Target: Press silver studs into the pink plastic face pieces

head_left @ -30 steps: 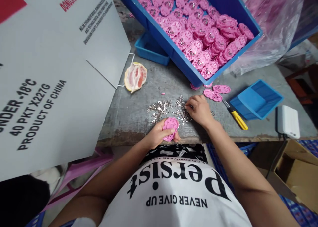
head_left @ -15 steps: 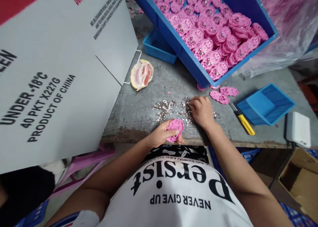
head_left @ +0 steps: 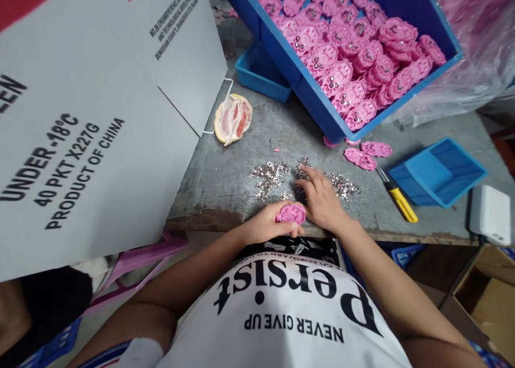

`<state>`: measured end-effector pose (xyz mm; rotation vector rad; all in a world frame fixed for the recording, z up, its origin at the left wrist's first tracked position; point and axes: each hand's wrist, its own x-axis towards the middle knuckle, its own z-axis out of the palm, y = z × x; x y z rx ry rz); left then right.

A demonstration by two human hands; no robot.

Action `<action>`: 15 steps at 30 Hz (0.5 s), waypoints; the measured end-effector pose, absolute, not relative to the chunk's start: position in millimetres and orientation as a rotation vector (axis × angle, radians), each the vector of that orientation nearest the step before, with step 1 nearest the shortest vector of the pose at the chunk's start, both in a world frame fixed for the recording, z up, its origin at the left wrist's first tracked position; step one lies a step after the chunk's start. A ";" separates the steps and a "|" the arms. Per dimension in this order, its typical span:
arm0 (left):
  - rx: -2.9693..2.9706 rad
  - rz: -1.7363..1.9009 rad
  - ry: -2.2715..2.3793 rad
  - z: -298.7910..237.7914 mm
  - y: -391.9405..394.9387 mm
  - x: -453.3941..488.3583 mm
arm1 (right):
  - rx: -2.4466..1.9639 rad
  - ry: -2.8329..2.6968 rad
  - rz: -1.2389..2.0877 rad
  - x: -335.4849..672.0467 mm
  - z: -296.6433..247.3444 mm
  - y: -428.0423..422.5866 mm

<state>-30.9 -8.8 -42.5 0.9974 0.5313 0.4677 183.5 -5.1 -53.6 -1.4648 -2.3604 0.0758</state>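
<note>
- the grip of the left hand (head_left: 263, 224) is holding a pink piece (head_left: 291, 213) at the near edge of the bench (head_left: 225, 175), the piece's long axis running roughly along it.
- the right hand (head_left: 324, 201), fingers parted, is sitting just right, contact unclear.
- metal bits (head_left: 345, 186) are lying beyond, nearer the right hand.

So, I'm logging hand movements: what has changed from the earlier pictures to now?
The right hand has moved toward the left hand and the body; whether it holds anything is unclear. The left hand has tipped the pink piece, keeping hold of it. The fruit and screwdriver stayed put.
</note>
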 end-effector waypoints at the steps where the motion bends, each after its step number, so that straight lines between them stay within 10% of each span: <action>1: 1.036 0.464 0.554 -41.2 -8.1 -28.7 | -1.479 -2.386 0.064 183.4 -55.9 -4.4; 15: 0.831 0.988 0.746 -40.9 58.0 21.2 | -1.779 -1.963 -0.097 223.0 -58.2 38.5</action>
